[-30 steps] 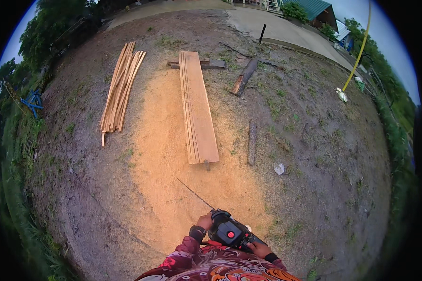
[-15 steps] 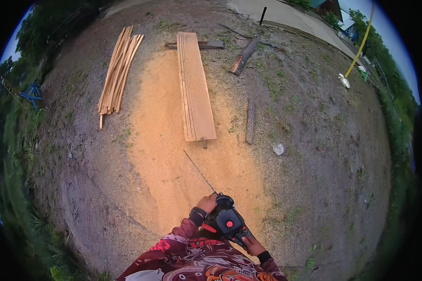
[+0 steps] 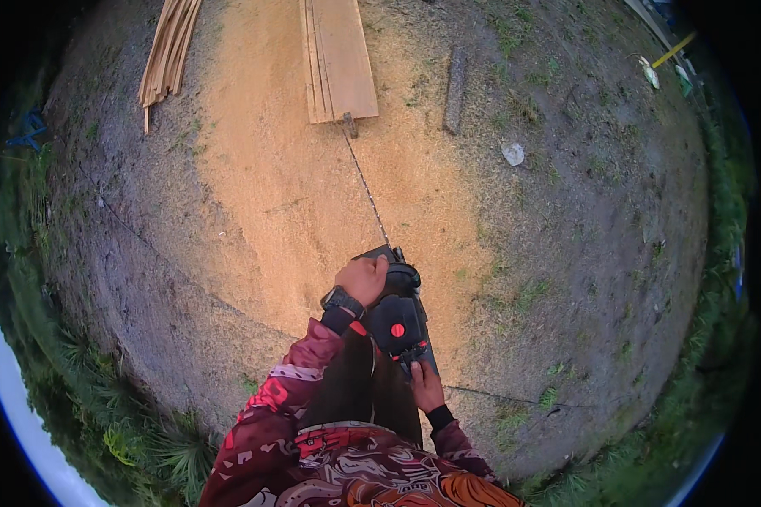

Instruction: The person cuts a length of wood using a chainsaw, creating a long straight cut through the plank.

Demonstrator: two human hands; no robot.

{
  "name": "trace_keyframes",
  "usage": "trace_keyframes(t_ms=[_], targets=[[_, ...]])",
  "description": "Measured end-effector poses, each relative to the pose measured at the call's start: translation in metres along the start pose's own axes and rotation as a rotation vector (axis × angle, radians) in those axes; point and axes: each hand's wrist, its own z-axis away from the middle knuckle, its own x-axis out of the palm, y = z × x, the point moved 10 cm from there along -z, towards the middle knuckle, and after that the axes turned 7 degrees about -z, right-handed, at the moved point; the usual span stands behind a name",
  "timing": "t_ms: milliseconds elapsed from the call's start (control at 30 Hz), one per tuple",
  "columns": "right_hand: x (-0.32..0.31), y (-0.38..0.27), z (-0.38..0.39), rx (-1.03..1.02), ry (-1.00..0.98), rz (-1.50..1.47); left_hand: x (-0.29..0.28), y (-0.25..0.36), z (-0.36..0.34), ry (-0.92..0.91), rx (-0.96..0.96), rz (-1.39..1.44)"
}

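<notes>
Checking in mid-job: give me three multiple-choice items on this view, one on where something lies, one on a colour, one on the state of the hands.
1. Where does the stack of wide planks lie?
A. ahead of the chainsaw's bar tip
B. behind the person
C. on the grass at the right

2. What colour is the round cap on the chainsaw?
A. blue
B. red
C. white

3. How do the hands stand?
A. both free
B. only the left grips
C. both grip the saw

Answers: 1 A, the bar points up at the planks' near end. 2 B, a red disc shows on the black body. 3 C, the left hand is on the front handle and the right hand on the rear.
</notes>
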Motion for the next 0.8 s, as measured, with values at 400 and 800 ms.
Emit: trace_keyframes(t_ms=[400, 800], targets=[[0.097, 0.029, -0.079, 0.141, 0.009, -0.201, 0.016, -0.05, -0.08, 0.018, 0.071, -0.033], [0.152, 0.039, -0.109, 0.224, 0.022, -0.334, 0.011, -0.083, -0.109, 0.041, 0.119, -0.083]])
